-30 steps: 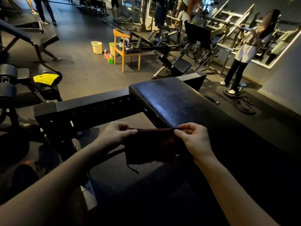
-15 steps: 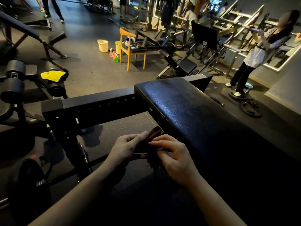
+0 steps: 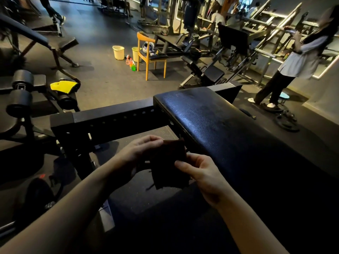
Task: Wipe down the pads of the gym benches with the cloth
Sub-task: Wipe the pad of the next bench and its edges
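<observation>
A dark brown cloth [image 3: 169, 162], folded to a small rectangle, hangs between my two hands just left of the bench pad's near corner. My left hand [image 3: 141, 151] grips its upper left edge with curled fingers. My right hand [image 3: 198, 171] pinches its right side, thumb on the front. The black leather bench pad [image 3: 216, 121] runs from the middle of the view to the lower right, shiny at its far end. Neither the cloth nor my hands touch the pad's top.
The bench's black steel beam [image 3: 110, 120] runs left from the pad. A yellow cloth [image 3: 63, 87] lies on roller pads at left. A wooden chair [image 3: 148, 54], two buckets [image 3: 118, 52] and spray bottles [image 3: 131, 64] stand on the floor beyond. A person [image 3: 293, 65] stands at right by weight plates [image 3: 286, 121].
The cloth was stretched wide between my hands, then bunched together; now it is folded into a smaller rectangle held upright in both hands.
</observation>
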Demonstrator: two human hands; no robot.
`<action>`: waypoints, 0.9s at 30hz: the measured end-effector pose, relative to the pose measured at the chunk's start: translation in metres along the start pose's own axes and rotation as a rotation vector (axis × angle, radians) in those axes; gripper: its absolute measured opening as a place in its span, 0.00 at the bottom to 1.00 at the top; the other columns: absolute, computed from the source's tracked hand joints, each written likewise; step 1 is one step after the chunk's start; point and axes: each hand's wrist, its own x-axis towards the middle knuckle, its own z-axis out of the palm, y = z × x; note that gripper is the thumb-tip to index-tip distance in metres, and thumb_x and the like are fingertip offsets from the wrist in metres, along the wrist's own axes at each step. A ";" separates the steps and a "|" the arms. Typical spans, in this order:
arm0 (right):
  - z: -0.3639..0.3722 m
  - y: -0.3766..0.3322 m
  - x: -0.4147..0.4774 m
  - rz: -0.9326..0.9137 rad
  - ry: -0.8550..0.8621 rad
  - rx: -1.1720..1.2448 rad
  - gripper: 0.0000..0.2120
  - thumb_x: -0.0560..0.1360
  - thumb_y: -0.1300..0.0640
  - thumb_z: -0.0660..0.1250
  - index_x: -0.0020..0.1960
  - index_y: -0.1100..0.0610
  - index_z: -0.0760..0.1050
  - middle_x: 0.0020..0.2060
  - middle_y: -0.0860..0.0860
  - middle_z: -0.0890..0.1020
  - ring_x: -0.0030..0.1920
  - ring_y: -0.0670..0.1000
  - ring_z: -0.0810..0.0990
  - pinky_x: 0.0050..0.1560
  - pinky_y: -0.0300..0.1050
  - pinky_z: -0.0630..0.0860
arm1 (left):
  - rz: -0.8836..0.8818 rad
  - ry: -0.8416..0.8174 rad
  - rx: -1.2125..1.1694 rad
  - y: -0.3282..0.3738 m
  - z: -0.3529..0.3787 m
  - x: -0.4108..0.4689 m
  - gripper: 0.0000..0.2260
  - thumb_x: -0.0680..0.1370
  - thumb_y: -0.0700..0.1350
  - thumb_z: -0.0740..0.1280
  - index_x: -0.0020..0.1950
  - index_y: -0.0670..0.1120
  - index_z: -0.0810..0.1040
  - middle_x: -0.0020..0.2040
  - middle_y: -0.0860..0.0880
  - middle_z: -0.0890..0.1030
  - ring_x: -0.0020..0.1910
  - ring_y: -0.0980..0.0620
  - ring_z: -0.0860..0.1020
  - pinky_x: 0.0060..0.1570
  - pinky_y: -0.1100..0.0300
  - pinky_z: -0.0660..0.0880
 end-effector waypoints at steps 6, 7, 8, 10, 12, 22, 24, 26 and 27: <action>-0.005 0.005 0.003 0.071 0.048 -0.024 0.11 0.76 0.69 0.70 0.57 0.69 0.79 0.50 0.64 0.85 0.48 0.56 0.82 0.54 0.48 0.78 | 0.027 0.277 -0.123 -0.038 0.002 0.003 0.21 0.74 0.37 0.75 0.64 0.49 0.76 0.43 0.41 0.86 0.39 0.46 0.85 0.36 0.58 0.82; -0.006 0.005 0.004 0.072 0.047 -0.025 0.13 0.75 0.71 0.70 0.59 0.68 0.77 0.51 0.65 0.84 0.47 0.56 0.83 0.53 0.46 0.79 | 0.039 0.317 -0.122 -0.042 0.003 0.004 0.18 0.76 0.36 0.73 0.63 0.49 0.77 0.41 0.42 0.86 0.37 0.48 0.85 0.33 0.59 0.81; -0.007 0.004 0.004 0.062 0.042 -0.036 0.17 0.74 0.73 0.71 0.61 0.66 0.75 0.51 0.65 0.84 0.47 0.55 0.83 0.51 0.46 0.80 | 0.053 0.324 -0.109 -0.046 0.004 0.004 0.15 0.78 0.36 0.71 0.61 0.49 0.77 0.40 0.43 0.86 0.35 0.48 0.84 0.32 0.60 0.80; -0.010 0.000 0.007 0.003 0.023 -0.140 0.25 0.74 0.74 0.70 0.67 0.57 0.72 0.50 0.61 0.84 0.46 0.55 0.84 0.49 0.49 0.82 | 0.088 0.293 -0.093 -0.050 0.007 0.004 0.11 0.79 0.35 0.69 0.59 0.47 0.78 0.40 0.42 0.85 0.35 0.48 0.84 0.32 0.60 0.79; -0.012 -0.005 0.011 -0.076 0.014 -0.322 0.28 0.76 0.72 0.69 0.71 0.52 0.72 0.48 0.57 0.82 0.45 0.55 0.84 0.52 0.53 0.82 | 0.095 0.246 -0.081 -0.045 0.009 0.003 0.08 0.79 0.36 0.69 0.57 0.44 0.80 0.44 0.40 0.85 0.39 0.46 0.84 0.37 0.58 0.82; -0.040 -0.027 0.051 -0.082 -0.191 -0.604 0.21 0.70 0.65 0.78 0.61 0.58 0.80 0.44 0.51 0.83 0.43 0.44 0.81 0.49 0.43 0.79 | 0.108 0.122 0.474 -0.011 0.017 0.028 0.09 0.74 0.31 0.74 0.52 0.38 0.83 0.45 0.39 0.85 0.42 0.48 0.84 0.44 0.58 0.81; -0.049 -0.028 0.063 -0.161 -0.138 -0.774 0.12 0.69 0.58 0.79 0.52 0.55 0.83 0.41 0.48 0.81 0.39 0.40 0.77 0.43 0.36 0.74 | 0.112 0.132 0.533 -0.002 0.013 0.037 0.08 0.73 0.39 0.77 0.50 0.41 0.84 0.46 0.41 0.85 0.44 0.44 0.84 0.45 0.57 0.80; -0.055 -0.030 0.074 -0.206 -0.114 -0.819 0.11 0.70 0.53 0.80 0.47 0.56 0.82 0.42 0.48 0.78 0.40 0.43 0.76 0.41 0.35 0.70 | 0.117 0.184 0.563 0.006 0.011 0.045 0.15 0.67 0.50 0.79 0.50 0.44 0.85 0.51 0.45 0.83 0.49 0.45 0.83 0.48 0.57 0.82; -0.058 -0.030 0.082 -0.200 -0.127 -0.775 0.11 0.70 0.52 0.79 0.46 0.57 0.81 0.43 0.52 0.79 0.41 0.46 0.78 0.43 0.38 0.73 | 0.131 0.193 0.502 0.008 0.012 0.049 0.16 0.67 0.51 0.79 0.50 0.46 0.85 0.53 0.47 0.84 0.50 0.47 0.84 0.49 0.58 0.83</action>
